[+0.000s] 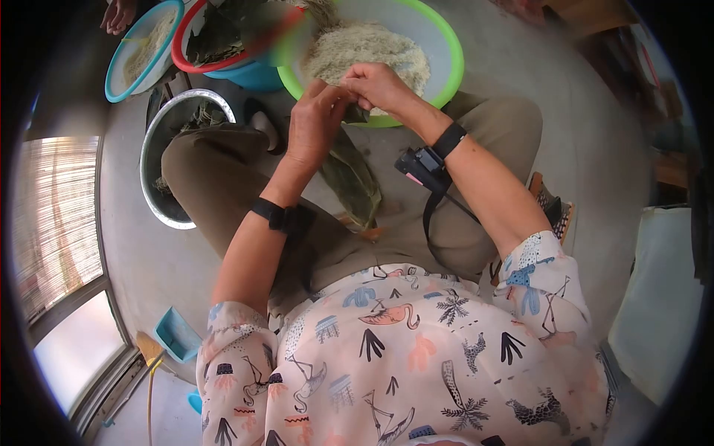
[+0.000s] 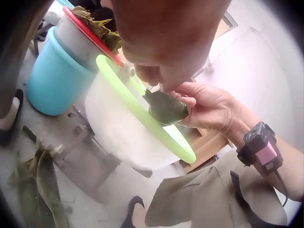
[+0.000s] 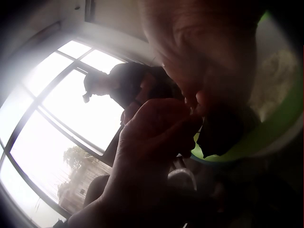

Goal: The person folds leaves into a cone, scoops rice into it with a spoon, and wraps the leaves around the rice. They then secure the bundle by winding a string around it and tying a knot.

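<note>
Both hands meet at a small folded dark-green leaf packet (image 1: 358, 113) (image 2: 166, 108) (image 3: 221, 133), near the front rim of a green-rimmed basin (image 1: 451, 52). The left hand (image 1: 312, 123) (image 2: 173, 35) grips it from the left, fingers bent and partly hidden. From the other side, the right hand (image 1: 378, 88) (image 2: 209, 105) (image 3: 204, 47) pinches it with thumb and fingers; the fingertips touch the left hand's. White grain (image 1: 372, 53) lies in the basin. Below the hands, long green leaves (image 1: 349, 178) (image 2: 50, 190) hang between the knees.
Left of the grain basin stand a red-rimmed basin (image 1: 178, 44) of leaves over a blue bucket (image 2: 57, 78), a blue-rimmed basin (image 1: 111, 85) and a metal basin (image 1: 146, 160). A blue dustpan (image 1: 177, 334) lies lower left. Another person (image 3: 128, 85) is by the window.
</note>
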Available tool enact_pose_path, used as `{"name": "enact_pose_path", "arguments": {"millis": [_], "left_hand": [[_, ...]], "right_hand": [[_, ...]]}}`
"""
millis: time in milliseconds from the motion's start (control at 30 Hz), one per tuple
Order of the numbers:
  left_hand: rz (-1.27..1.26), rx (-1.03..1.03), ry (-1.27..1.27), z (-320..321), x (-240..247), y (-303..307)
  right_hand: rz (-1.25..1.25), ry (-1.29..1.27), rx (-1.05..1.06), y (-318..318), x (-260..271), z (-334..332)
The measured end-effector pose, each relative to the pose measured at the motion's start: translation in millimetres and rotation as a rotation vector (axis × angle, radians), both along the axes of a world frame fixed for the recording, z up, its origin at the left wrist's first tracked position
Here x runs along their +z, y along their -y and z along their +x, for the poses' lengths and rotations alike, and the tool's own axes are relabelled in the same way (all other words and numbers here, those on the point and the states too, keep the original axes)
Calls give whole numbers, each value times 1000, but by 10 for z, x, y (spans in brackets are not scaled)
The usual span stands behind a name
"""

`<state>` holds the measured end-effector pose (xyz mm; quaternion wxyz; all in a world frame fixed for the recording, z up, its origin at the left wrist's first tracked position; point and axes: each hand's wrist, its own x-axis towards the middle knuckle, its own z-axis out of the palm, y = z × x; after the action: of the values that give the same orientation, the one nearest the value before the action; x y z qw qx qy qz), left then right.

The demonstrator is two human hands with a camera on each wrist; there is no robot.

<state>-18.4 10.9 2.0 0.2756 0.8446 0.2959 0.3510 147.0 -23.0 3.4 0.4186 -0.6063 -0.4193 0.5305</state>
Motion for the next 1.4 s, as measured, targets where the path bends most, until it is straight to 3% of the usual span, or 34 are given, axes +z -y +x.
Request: {"name": "enact_pose_path", "arguments": {"millis": [67,133,167,233,367,433,500,533,600,700,833,900,933,1000,1133,1400], "left_hand": [[-10,-11,-19,-22,-39,-23],[-589,-54,-38,-88,-120,-106],[-594,-54,-38,-117,-145,-160],[-1144,-152,43,-159,-180,-264],[-1344,-113,107,-151,-171,-283],[-1371,-108,106,-151,-147,-281],[-1390,-101,104,-144,-139,-280],[-1399,-90,98,-138,-141,-281],[-1406,-79,95,-127,-150,-297],[-1432,-77,115,-133,-182,-297],[-1450,-46,173,-152,-166,-252],[-1449,-33,176,-155,-159,-248],[-1443,-38,171,-157,-174,-255],[-1437,-41,165,-166,-197,-261],[-1460,-66,174,-162,-213,-259],[-1417,-108,162,-182,-212,-208]], "right_hand": [[5,-7,-32,18,12,-17],[6,-8,-56,49,-3,-9],[53,-13,-44,55,-24,-2],[95,-17,-27,87,0,-15],[83,-65,-6,199,79,-4],[95,-87,20,236,20,-5],[296,206,79,214,-41,-9],[297,207,81,220,-2,-37],[449,560,59,229,76,-90],[460,661,37,185,-2,-129],[368,617,5,179,93,-144],[-16,150,5,185,187,-111],[-16,150,9,190,165,-112],[448,573,69,221,101,-127],[529,695,65,175,52,-159],[414,715,164,183,165,-90]]}}
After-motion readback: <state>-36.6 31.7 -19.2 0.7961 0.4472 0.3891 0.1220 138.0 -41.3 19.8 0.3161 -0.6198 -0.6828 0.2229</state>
